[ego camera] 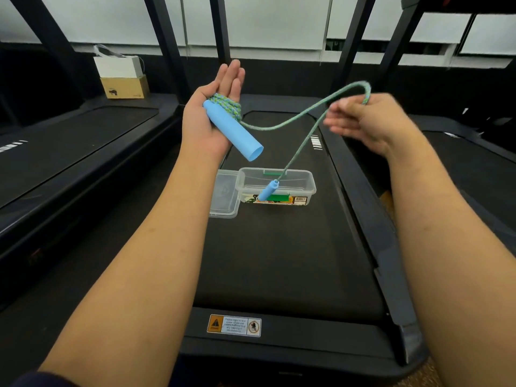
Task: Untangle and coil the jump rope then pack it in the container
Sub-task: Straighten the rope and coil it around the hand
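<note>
- Left hand (pixel 216 107) is up, palm flat and fingers spread straight, well above the clear plastic container (pixel 276 185) and off to its left.
- Several turns of the green-and-blue jump rope (pixel 282 124) are wound around that palm, just below the fingers — a tidy little coil building there.
- One blue handle (pixel 233 129) lies across the open palm, pinned by the wraps rather than by curled fingers; its open end points down toward the container.
- From the coil the rope sags, then climbs to the right hand (pixel 371 122), above and to the right of the container.
- Right hand is closed on the rope, pinching it near the top of an arching loop; the fingertips are blurred, so the exact pinch is hard to read.
- Past that loop the rope drops straight down to the second blue handle (pixel 268 190), which dangles in front of the container; whether it touches the container, I cannot tell.
- The container sits open on the black treadmill belt (pixel 279 261), its clear lid (pixel 224 198) lying flat, touching its left side.
- A yellow warning sticker (pixel 234 325) shows on the treadmill's near end, well below the container.
</note>
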Tool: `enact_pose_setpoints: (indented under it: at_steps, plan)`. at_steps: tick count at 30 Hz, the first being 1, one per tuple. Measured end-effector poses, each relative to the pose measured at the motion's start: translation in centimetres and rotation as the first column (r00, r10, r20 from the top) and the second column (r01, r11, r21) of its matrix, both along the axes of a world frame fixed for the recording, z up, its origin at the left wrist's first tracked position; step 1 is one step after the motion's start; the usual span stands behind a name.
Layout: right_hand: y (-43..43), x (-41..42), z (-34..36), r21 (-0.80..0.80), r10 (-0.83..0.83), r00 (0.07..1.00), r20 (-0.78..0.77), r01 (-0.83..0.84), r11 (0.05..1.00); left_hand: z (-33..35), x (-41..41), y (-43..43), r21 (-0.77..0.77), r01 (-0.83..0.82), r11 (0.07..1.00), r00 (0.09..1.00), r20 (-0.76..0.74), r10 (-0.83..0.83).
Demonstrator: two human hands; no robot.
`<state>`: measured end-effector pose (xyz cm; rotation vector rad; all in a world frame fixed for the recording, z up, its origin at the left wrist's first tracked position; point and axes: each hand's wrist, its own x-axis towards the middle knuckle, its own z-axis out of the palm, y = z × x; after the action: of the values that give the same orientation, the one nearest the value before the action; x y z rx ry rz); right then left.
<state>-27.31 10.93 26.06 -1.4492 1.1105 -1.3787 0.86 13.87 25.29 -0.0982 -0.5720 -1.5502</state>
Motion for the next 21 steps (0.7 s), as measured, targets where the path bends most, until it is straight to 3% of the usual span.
enact_pose_setpoints:
  at_steps: [4, 7, 15, 21]
  plan:
    - [-0.8, 0.3, -5.4, 0.368, 0.21, 0.939, -0.272, -0.1, 0.924, -0.5, -0.2, 0.0, 0.027, -0.005, 1.0, 1.0, 0.019, 0.005]
    - [-1.1, 0.7, -10.6, 0.549, 0.321, 0.877, -0.358, -0.081, 0.832, -0.8, -0.3, -0.2, 0.049, -0.007, 0.999, 0.999, 0.041, 0.005]
    - [-0.2, 1.1, -20.3, 0.661, 0.225, 0.894, -0.387, 0.098, 0.744, -2.2, -0.9, -0.7, 0.115, -0.009, 0.993, 0.99, 0.138, -0.007]
    - [-0.1, 1.9, -21.2, 0.662, 0.182, 0.92, -0.347, 0.103, 0.742, -3.2, -1.6, -0.6, 0.16, -0.002, 0.987, 0.963, 0.268, -0.042]
